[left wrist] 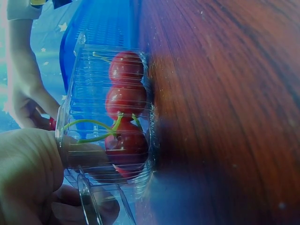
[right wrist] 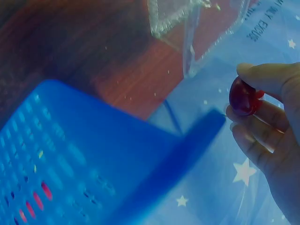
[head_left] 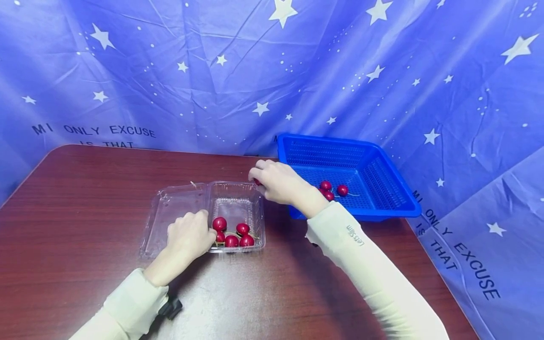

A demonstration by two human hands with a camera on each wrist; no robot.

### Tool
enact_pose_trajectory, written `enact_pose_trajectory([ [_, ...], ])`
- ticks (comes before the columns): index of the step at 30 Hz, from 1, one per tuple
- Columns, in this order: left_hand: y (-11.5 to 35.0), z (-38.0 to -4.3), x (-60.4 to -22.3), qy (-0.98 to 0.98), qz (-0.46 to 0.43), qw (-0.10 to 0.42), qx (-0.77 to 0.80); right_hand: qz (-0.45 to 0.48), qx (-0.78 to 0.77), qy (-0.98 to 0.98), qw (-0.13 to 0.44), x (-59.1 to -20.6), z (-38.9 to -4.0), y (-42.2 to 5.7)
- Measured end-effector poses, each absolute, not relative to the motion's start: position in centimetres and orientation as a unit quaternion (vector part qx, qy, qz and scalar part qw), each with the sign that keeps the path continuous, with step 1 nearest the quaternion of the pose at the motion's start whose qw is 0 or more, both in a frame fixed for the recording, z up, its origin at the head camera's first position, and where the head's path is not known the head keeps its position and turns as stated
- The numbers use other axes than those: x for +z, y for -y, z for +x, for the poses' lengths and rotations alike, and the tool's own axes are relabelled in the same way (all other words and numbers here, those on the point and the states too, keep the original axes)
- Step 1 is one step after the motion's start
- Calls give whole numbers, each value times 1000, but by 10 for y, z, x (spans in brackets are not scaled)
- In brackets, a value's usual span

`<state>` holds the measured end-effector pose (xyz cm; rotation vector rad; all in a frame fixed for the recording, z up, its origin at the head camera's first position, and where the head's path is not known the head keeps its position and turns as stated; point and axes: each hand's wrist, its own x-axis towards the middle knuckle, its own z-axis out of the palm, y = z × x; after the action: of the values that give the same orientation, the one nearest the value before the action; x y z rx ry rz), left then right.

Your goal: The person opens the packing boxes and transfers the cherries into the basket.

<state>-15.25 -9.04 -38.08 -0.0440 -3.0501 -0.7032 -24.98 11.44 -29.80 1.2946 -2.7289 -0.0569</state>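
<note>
A clear plastic clamshell box stands on the table with its lid folded out to the left. Several red cherries lie along its near side, and green stems show through the wall in the left wrist view. My left hand grips the box's left rim near the hinge, with the thumb reaching inside. Above the box's far right corner, my right hand pinches one cherry between thumb and fingers. Farther right, a blue plastic basket holds several more cherries.
The brown wooden table carries the box and the basket. Behind and to the right hangs a blue cloth with white stars and lettering. The basket's near left side stands close to my right wrist.
</note>
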Motion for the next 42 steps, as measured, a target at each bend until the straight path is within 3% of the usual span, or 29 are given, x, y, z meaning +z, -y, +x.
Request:
enact_pose_trajectory([
  [19, 91, -153, -381, 975, -13, -7, -222, 357, 17, 931, 66, -272, -261, -142],
  [42, 90, -153, -380, 975, -12, -4, -221, 249, 32, 966, 62, -253, -282, -210],
])
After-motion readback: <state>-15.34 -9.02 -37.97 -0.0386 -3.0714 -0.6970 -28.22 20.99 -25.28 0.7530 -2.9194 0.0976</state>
